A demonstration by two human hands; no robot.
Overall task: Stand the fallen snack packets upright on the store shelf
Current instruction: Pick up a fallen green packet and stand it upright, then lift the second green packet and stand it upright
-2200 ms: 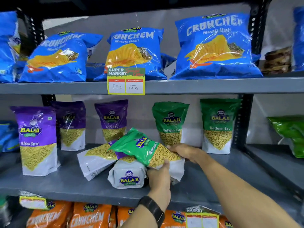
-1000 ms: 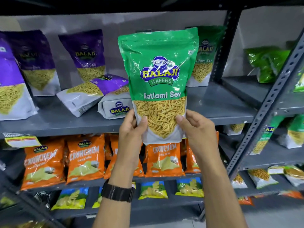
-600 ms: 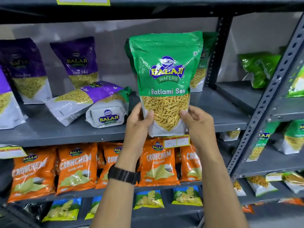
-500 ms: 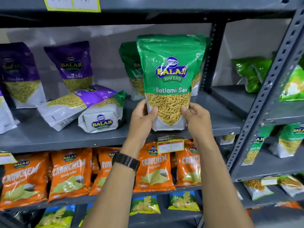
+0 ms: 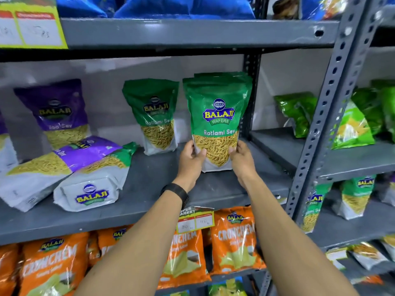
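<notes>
A green Ratlami Sev packet (image 5: 217,116) stands upright on the grey middle shelf (image 5: 149,182), right in front of another green packet whose top edge peeks out behind it. My left hand (image 5: 191,160) grips its lower left side and my right hand (image 5: 240,158) its lower right side. Two packets lie fallen at the left: a purple Aloo Sev packet (image 5: 53,165) and a green packet (image 5: 96,180) with its white bottom facing me. They overlap each other.
An upright green packet (image 5: 156,116) and purple packet (image 5: 57,112) stand at the back. A perforated grey upright post (image 5: 322,116) bounds the shelf on the right. Orange Crunchem bags (image 5: 233,238) fill the shelf below, blue bags the shelf above.
Both hands lifted the green packet off the fallen pile, turned it upright and carried it back onto the shelf at the right, where it now stands in front of another green packet.
</notes>
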